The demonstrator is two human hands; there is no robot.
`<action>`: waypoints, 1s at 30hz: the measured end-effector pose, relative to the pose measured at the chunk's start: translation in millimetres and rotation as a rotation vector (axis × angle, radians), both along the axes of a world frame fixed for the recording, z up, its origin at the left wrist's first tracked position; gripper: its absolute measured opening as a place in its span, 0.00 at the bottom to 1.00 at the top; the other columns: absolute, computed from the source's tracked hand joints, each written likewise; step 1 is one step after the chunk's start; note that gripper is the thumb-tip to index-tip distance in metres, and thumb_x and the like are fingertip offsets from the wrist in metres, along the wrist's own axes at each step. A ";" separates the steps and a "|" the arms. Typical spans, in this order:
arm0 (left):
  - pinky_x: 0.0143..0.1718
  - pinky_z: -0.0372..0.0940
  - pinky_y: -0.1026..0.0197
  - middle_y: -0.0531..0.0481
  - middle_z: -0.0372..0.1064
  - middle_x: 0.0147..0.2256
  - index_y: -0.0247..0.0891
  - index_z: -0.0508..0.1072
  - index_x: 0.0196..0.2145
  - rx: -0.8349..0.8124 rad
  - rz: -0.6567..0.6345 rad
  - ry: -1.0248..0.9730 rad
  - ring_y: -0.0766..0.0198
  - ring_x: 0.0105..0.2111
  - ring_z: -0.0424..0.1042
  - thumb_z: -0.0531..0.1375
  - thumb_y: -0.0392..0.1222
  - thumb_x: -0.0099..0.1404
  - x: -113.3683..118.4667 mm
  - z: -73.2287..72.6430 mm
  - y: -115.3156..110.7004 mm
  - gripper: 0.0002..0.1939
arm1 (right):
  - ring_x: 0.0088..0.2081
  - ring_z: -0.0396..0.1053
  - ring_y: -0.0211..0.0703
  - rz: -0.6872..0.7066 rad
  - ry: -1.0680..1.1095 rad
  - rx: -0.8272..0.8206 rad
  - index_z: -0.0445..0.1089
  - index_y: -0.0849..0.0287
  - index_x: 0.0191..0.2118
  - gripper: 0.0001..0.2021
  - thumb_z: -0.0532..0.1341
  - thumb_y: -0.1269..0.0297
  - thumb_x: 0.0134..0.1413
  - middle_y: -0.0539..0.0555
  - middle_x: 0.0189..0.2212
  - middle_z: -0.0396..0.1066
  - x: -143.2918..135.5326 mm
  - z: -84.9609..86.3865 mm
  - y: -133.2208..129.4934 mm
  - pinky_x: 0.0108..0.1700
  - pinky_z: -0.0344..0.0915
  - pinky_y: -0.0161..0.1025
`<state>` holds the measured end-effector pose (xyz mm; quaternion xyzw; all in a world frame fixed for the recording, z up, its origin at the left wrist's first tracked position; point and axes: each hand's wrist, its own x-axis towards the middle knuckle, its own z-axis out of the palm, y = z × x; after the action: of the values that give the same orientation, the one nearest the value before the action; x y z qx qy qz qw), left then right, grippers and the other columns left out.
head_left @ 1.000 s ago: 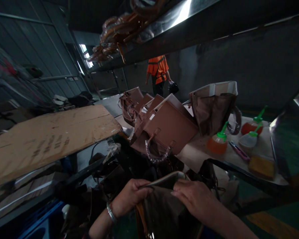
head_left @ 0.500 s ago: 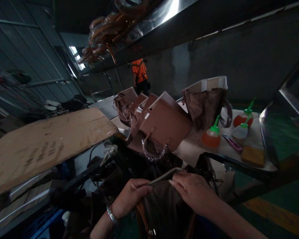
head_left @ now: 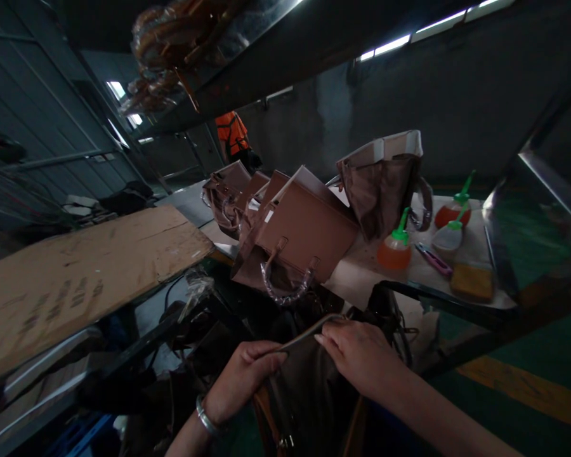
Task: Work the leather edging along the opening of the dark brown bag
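A dark brown handbag point(head_left: 309, 381) with tan straps hangs close in front of me, its rim upward. My left hand point(head_left: 250, 374), a silver bangle on the wrist, pinches the left part of that rim between thumb and fingers. On the right part of the same rim, my right hand point(head_left: 356, 355) is closed with thumb and fingers over the edge. The rim bows up slightly between the two hands. The bag's lower part is dark and hard to make out.
Brown handbags point(head_left: 309, 222) lean together on the table beyond, and another bag point(head_left: 380, 184) stands behind. To the right are a bottle of orange liquid point(head_left: 394, 255), a pink-handled cutter point(head_left: 435, 259) and a sponge point(head_left: 472, 283). Cardboard point(head_left: 95, 260) lies left. A person in orange point(head_left: 233, 136) stands far back.
The view has turned slightly, so the table and bags sit further left and higher. Both hands keep their hold on the bag's rim, with hardly any shift between them.
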<state>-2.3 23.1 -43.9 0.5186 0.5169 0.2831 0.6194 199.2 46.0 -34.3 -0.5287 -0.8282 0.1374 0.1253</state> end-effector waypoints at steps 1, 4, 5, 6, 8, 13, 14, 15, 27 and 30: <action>0.24 0.54 0.68 0.51 0.66 0.23 0.31 0.73 0.32 -0.004 -0.003 -0.006 0.69 0.22 0.60 0.58 0.49 0.53 0.1 -0.2 0.2 0.17 | 0.30 0.67 0.41 -0.008 -0.008 -0.006 0.65 0.57 0.28 0.11 0.48 0.64 0.54 0.51 0.27 0.69 -0.2 0.6 0.3 0.30 0.56 0.36; 0.24 0.54 0.67 0.50 0.67 0.24 0.31 0.73 0.34 -0.023 0.001 -0.024 0.69 0.22 0.60 0.59 0.49 0.52 -0.1 -1.3 0.9 0.17 | 0.30 0.67 0.41 -0.017 -0.017 -0.015 0.65 0.58 0.27 0.11 0.49 0.64 0.54 0.51 0.27 0.69 -0.9 1.1 1.2 0.30 0.56 0.36; 0.24 0.54 0.67 0.50 0.67 0.24 0.31 0.73 0.33 -0.031 0.003 -0.026 0.69 0.22 0.60 0.59 0.49 0.52 0.0 -1.3 1.1 0.17 | 0.30 0.67 0.41 -0.019 -0.017 -0.013 0.66 0.58 0.27 0.11 0.49 0.64 0.54 0.51 0.27 0.69 -1.1 0.8 1.5 0.30 0.56 0.36; 0.24 0.54 0.68 0.50 0.66 0.24 0.30 0.73 0.32 -0.035 0.004 -0.027 0.69 0.22 0.60 0.59 0.49 0.52 0.2 -1.0 1.3 0.17 | 0.30 0.67 0.41 -0.024 -0.015 -0.008 0.66 0.58 0.28 0.11 0.49 0.65 0.53 0.52 0.27 0.70 -1.5 0.3 1.7 0.30 0.56 0.36; 0.24 0.54 0.68 0.51 0.66 0.23 0.30 0.73 0.32 -0.032 -0.005 -0.019 0.69 0.22 0.60 0.59 0.48 0.52 0.9 0.2 1.7 0.17 | 0.30 0.67 0.42 -0.035 -0.011 0.005 0.67 0.59 0.28 0.10 0.51 0.66 0.52 0.53 0.27 0.70 -2.0 -0.6 2.0 0.30 0.56 0.36; 0.26 0.56 0.67 0.50 0.67 0.25 0.31 0.73 0.35 -0.019 -0.039 0.040 0.66 0.25 0.62 0.58 0.49 0.53 2.0 3.5 2.7 0.18 | 0.30 0.68 0.42 -0.021 0.006 0.022 0.67 0.59 0.28 0.10 0.51 0.66 0.52 0.53 0.27 0.70 -2.4 -0.3 3.0 0.30 0.58 0.36; 0.28 0.57 0.66 0.50 0.67 0.25 0.31 0.73 0.36 -0.014 -0.043 0.055 0.65 0.26 0.63 0.58 0.49 0.53 1.9 3.7 2.9 0.19 | 0.30 0.68 0.42 -0.022 0.004 0.021 0.67 0.59 0.28 0.10 0.50 0.66 0.53 0.53 0.27 0.70 -2.3 0.1 3.0 0.30 0.58 0.36; 0.29 0.57 0.66 0.50 0.68 0.25 0.31 0.73 0.36 -0.009 -0.045 0.066 0.64 0.27 0.64 0.58 0.49 0.53 1.9 3.8 3.2 0.19 | 0.30 0.68 0.42 -0.023 0.003 0.018 0.68 0.59 0.28 0.10 0.50 0.66 0.53 0.53 0.27 0.70 -2.2 0.4 2.9 0.30 0.59 0.36; 0.33 0.60 0.65 0.50 0.70 0.28 0.35 0.73 0.37 -0.021 -0.130 0.030 0.61 0.30 0.66 0.58 0.49 0.54 5.7 8.1 2.0 0.17 | 0.32 0.68 0.44 -0.051 0.029 0.013 0.69 0.61 0.29 0.11 0.51 0.65 0.52 0.55 0.29 0.71 0.0 0.3 1.9 0.31 0.61 0.37; 0.34 0.60 0.64 0.48 0.71 0.30 0.35 0.72 0.39 -0.014 -0.165 0.032 0.60 0.32 0.66 0.57 0.49 0.55 6.2 8.8 1.8 0.17 | 0.32 0.69 0.45 -0.053 0.044 -0.003 0.70 0.61 0.29 0.11 0.51 0.66 0.52 0.55 0.29 0.72 0.8 0.3 1.5 0.32 0.62 0.36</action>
<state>4.0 24.9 -35.1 0.5595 0.4842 0.2190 0.6361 200.0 47.5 -34.0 -0.5476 -0.8107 0.1469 0.1461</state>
